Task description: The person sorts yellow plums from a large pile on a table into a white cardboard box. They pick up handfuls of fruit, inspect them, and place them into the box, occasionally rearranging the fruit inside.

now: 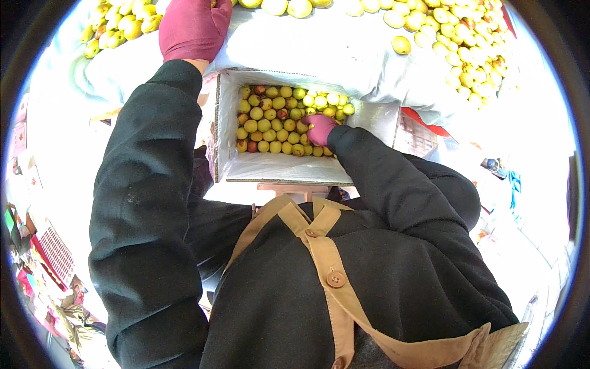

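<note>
My right hand (321,130), in a maroon glove, reaches into an open cardboard box (290,173) with a pale plastic liner. Its fingertips touch the yellow-green fruits (272,124), which look like jujubes, some with reddish-brown patches. They lie in close rows inside the box; whether the fingers grip one is hidden. At the top edge, my left hand (196,30) wears a matching glove. It is beside loose fruits on a white covered surface (295,44), and its fingertips are cut off by the frame, so its hold cannot be seen.
More fruits are heaped at the upper left (122,25) and in a larger pile at the upper right (461,41). One fruit (401,44) lies near that pile's edge. A red plastic crate (53,253) stands at far left. Part of a pinkish stool (292,188) shows below the box.
</note>
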Motion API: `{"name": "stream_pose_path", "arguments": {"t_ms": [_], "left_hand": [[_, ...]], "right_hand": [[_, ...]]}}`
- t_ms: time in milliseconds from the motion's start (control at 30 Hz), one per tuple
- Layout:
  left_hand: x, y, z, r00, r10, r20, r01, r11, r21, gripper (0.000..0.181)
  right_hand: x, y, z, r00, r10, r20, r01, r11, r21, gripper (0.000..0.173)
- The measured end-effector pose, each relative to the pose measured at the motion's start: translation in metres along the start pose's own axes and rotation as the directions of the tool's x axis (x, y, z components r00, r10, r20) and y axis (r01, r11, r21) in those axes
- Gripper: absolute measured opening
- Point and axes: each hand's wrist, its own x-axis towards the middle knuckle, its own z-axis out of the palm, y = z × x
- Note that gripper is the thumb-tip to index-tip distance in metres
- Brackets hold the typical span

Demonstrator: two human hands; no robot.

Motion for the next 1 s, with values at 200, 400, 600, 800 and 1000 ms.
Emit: {"name": "stream_pose_path", "arguments": {"t_ms": [200, 400, 600, 800, 1000], "left_hand": [[0.001, 0.001, 0.004, 0.998, -0.049, 0.032, 0.050, 0.998, -0.038, 0.014], [0.002, 0.003, 0.001, 0.999, -0.034, 0.024, 0.035, 0.999, -0.042, 0.015], [0.000, -0.001, 0.006, 0.999, 0.044, 0.000, -0.044, 0.999, 0.009, 0.016], [0.001, 0.002, 0.004, 1.000, -0.007, 0.005, 0.007, 0.999, -0.050, 0.015], [0.002, -0.002, 0.003, 0.998, 0.065, -0.010, -0.064, 0.998, 0.007, 0.015]], "right_hand": [[-0.016, -0.002, -0.017, 0.980, 0.182, -0.075, -0.121, 0.858, 0.499, 0.033], [0.016, 0.027, -0.015, 0.940, 0.321, -0.118, -0.203, 0.800, 0.564, 0.041], [0.013, 0.035, -0.010, 0.965, 0.038, -0.261, 0.074, 0.910, 0.408, 0.043], [-0.003, 0.014, -0.017, 0.957, 0.201, -0.208, -0.078, 0.872, 0.484, 0.037], [-0.009, 0.017, -0.015, 0.944, 0.141, -0.299, -0.162, 0.986, -0.046, 0.041]]}}
